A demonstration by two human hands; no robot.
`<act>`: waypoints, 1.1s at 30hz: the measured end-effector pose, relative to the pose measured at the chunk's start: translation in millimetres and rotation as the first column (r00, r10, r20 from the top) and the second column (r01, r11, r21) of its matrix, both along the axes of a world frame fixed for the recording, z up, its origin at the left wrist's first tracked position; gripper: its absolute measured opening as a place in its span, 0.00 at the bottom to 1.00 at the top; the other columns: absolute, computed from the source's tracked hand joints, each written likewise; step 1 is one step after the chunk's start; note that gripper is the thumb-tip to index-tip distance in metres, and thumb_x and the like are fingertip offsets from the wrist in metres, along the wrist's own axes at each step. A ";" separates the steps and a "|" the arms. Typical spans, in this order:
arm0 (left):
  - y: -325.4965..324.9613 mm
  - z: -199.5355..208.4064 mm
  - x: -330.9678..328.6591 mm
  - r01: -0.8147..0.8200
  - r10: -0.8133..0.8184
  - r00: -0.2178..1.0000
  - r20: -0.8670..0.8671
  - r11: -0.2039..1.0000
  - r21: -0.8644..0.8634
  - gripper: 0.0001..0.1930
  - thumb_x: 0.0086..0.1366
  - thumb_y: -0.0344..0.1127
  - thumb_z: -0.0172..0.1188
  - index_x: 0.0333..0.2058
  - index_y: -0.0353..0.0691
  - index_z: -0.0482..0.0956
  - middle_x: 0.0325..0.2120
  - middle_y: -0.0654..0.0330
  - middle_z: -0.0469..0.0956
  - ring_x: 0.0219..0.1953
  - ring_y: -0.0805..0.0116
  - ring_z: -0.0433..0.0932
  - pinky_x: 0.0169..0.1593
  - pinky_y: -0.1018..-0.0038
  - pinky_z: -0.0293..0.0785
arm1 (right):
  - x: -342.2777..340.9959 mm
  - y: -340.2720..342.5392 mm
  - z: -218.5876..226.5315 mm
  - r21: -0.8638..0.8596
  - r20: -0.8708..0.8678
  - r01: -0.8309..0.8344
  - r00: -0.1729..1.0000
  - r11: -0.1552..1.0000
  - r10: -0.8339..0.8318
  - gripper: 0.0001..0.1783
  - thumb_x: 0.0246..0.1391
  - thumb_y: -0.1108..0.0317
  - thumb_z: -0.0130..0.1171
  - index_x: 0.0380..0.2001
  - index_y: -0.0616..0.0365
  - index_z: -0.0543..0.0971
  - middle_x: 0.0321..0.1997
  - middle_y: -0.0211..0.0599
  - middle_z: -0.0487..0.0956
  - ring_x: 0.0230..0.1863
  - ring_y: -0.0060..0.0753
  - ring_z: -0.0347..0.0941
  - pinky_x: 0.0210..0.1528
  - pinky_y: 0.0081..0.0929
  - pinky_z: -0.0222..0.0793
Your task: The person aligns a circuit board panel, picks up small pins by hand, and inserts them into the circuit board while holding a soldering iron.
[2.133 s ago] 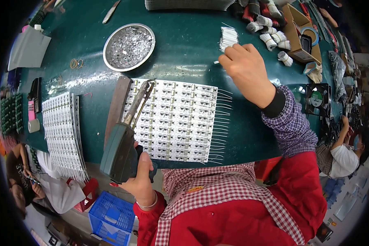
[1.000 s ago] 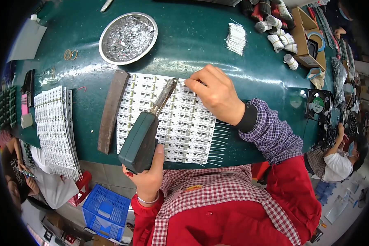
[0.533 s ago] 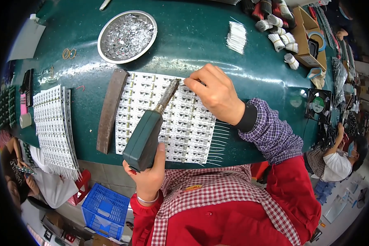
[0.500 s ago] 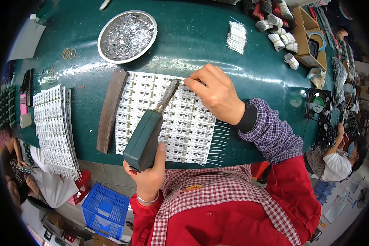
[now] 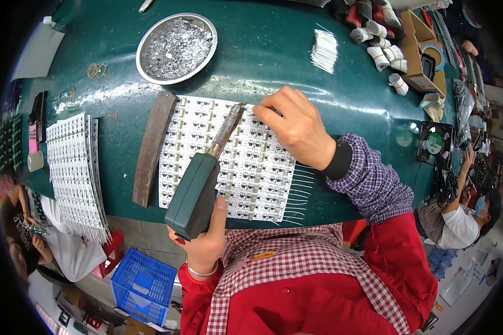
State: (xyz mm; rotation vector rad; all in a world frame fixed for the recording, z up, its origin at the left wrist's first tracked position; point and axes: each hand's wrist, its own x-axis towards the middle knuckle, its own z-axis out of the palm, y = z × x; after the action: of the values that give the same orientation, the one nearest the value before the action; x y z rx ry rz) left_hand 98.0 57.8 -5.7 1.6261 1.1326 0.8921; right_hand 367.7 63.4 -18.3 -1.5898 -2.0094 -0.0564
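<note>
My left hand [image 5: 208, 244] is closed around the handle of a green soldering gun [image 5: 192, 192]. Its long, darkened metal barrel slants up over a white circuit board panel [image 5: 237, 192], with the tip at the top edge. Just right of that tip, my right hand [image 5: 297, 129] is pinched above the panel; whatever lies between its fingertips is too small and hidden to name. Rows of small components cover the panel. Thin white wires [image 5: 299, 194] stick out from its right edge, below my right wrist. Along the left edge lies a rusty brown metal bar [image 5: 152, 151].
Beyond the panel stands a metal bowl [image 5: 211, 58] of silvery scraps. Loose white wires [image 5: 324, 51] lie far right of it, near bundled wires and a cardboard box [image 5: 425, 84]. A small black fan [image 5: 435, 144] is at right; stacked panels [image 5: 72, 167] overhang the table edge at left.
The soldering gun and my left hand have shifted slightly, the tip rising a little toward the panel's top edge. My right hand stays pinched almost in place.
</note>
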 end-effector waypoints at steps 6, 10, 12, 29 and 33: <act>-3.2 -0.3 -0.5 -0.016 0.017 1.000 0.015 0.999 -0.050 0.17 0.59 0.17 0.65 0.49 0.26 0.79 0.32 0.56 0.81 0.23 0.76 0.75 0.24 0.80 0.69 | 2.5 -6.1 13.2 -0.062 0.014 0.009 1.000 0.998 -0.008 0.16 0.41 0.79 0.61 0.38 0.63 0.79 0.37 0.39 0.77 0.40 0.40 0.74 0.40 0.34 0.72; -4.9 5.8 0.3 -0.135 0.139 0.990 0.015 0.976 -0.170 0.17 0.55 0.24 0.72 0.44 0.26 0.82 0.36 0.53 0.84 0.34 0.68 0.83 0.38 0.75 0.78 | 1.9 -16.6 25.5 -0.107 0.048 0.055 0.998 0.993 -0.050 0.17 0.40 0.81 0.60 0.39 0.64 0.79 0.37 0.40 0.77 0.39 0.41 0.74 0.40 0.35 0.72; -4.3 6.0 -0.2 -0.135 0.142 0.990 0.025 0.975 -0.178 0.17 0.55 0.24 0.72 0.44 0.26 0.82 0.37 0.53 0.84 0.34 0.68 0.83 0.38 0.75 0.78 | -1.3 -17.9 28.2 -0.063 0.011 0.095 0.995 0.994 -0.095 0.18 0.38 0.82 0.59 0.39 0.64 0.79 0.37 0.40 0.77 0.38 0.42 0.73 0.39 0.35 0.72; -6.3 7.1 2.3 -0.108 0.112 0.994 0.012 0.975 -0.193 0.15 0.57 0.25 0.72 0.42 0.27 0.82 0.34 0.56 0.84 0.31 0.71 0.82 0.35 0.77 0.77 | -5.2 -5.9 0.5 0.007 -0.031 -0.001 1.000 1.000 0.001 0.16 0.41 0.79 0.61 0.38 0.64 0.79 0.37 0.40 0.77 0.37 0.40 0.74 0.38 0.32 0.73; -4.9 9.2 3.6 -0.110 0.113 0.994 0.005 0.978 -0.176 0.13 0.57 0.25 0.72 0.41 0.27 0.83 0.33 0.55 0.84 0.30 0.71 0.82 0.34 0.76 0.76 | -4.3 -4.0 -0.7 0.016 -0.047 -0.009 0.999 1.000 0.010 0.16 0.41 0.79 0.61 0.38 0.63 0.79 0.37 0.40 0.77 0.37 0.40 0.74 0.38 0.32 0.74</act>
State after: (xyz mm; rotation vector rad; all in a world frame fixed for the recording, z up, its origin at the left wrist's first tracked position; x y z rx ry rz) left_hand 101.7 52.9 3.5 1.4215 1.2660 0.8489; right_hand 363.3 59.4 -19.0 -1.5576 -1.9751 -0.0310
